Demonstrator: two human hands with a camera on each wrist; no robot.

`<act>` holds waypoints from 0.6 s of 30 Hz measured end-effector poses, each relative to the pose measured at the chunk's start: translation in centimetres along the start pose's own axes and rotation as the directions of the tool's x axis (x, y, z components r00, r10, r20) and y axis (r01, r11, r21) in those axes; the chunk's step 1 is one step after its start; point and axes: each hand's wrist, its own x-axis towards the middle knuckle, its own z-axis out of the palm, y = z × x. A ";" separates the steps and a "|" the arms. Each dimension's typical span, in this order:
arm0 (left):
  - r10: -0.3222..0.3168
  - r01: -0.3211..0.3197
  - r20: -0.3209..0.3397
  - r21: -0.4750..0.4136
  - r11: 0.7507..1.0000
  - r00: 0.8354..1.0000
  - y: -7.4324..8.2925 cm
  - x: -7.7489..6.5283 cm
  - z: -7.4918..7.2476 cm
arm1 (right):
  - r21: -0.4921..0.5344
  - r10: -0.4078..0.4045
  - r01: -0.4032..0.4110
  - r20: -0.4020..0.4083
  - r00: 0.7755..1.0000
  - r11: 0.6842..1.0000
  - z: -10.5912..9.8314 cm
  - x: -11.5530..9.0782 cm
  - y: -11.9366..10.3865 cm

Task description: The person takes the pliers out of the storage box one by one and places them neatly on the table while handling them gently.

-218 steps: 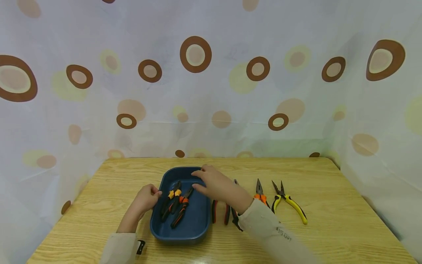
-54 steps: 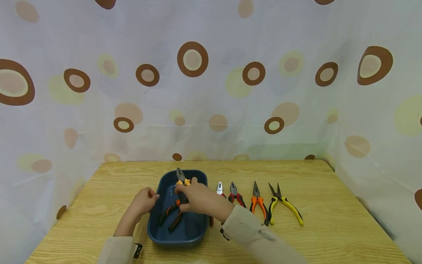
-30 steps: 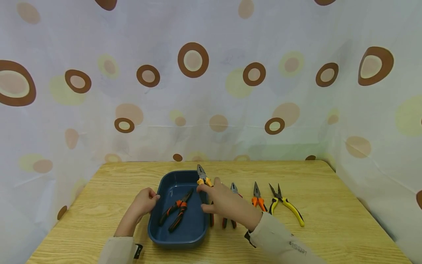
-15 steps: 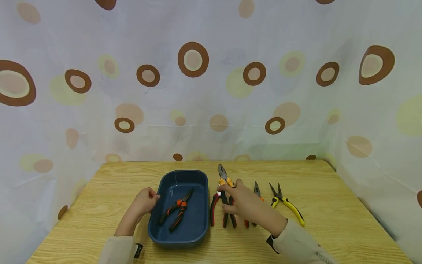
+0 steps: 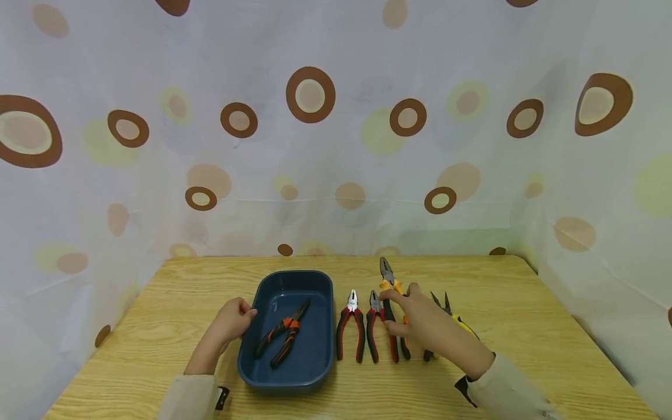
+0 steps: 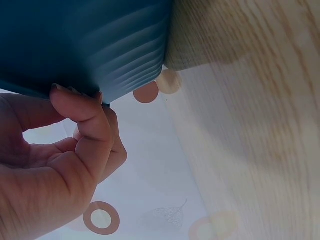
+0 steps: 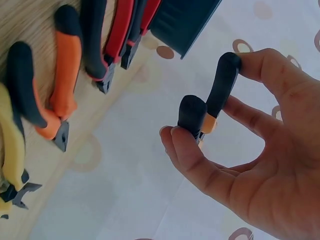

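Observation:
My left hand (image 5: 233, 319) pinches the left rim of a blue tray (image 5: 286, 383); the left wrist view shows thumb and fingers on its edge. Inside the tray lies one pair of black-and-orange pliers (image 5: 289, 328). My right hand (image 5: 427, 321) holds pliers with black-and-yellow-orange handles (image 5: 388, 284) above the table, jaws pointing away. In the right wrist view, thumb and fingers grip the two black handle ends (image 7: 223, 82). Below and behind this hand are orange-handled long-nose pliers (image 7: 67, 65), partly hidden in the head view.
Right of the tray lie red-and-black pliers with bright jaws (image 5: 351, 324) and red-and-black pliers with dark jaws (image 5: 374, 318). Yellow long-nose pliers (image 5: 445, 303) lie farther right, partly behind the right hand. All rest on a wooden table (image 5: 535, 350) before a patterned curtain (image 5: 336, 146).
The right hand has lifted the black-and-yellow-orange pliers out of the tray and carried them right, over the row of pliers. The left hand stays at the tray's rim.

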 end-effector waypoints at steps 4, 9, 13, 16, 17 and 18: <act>0.001 -0.001 0.003 0.000 1.000 1.000 0.1 0.0 0.0 | -0.037 -0.030 0.028 -0.037 0.999 0.999 -0.2 -0.4 0.9; -0.002 0.002 -0.001 -0.002 1.000 1.000 0.2 0.0 0.0 | -0.054 -0.053 0.050 -0.073 0.996 0.997 -0.6 -1.0 2.1; -0.004 0.004 0.003 0.003 1.000 1.000 0.1 -0.1 0.1 | -0.043 -0.035 0.031 -0.081 0.996 0.999 -1.1 -1.5 3.2; -0.007 0.007 0.001 0.013 1.000 1.000 0.1 -0.1 0.1 | -0.036 -0.024 0.021 -0.078 0.997 0.999 -1.6 -1.8 4.0; -0.006 0.006 0.000 0.015 1.000 1.000 0.1 0.0 0.1 | -0.039 -0.020 0.017 -0.077 0.997 0.999 -1.8 -1.9 4.3; -0.004 0.004 -0.001 0.018 1.000 1.000 0.1 0.0 0.1 | -0.043 -0.016 0.013 -0.075 0.997 0.999 -1.9 -2.0 4.6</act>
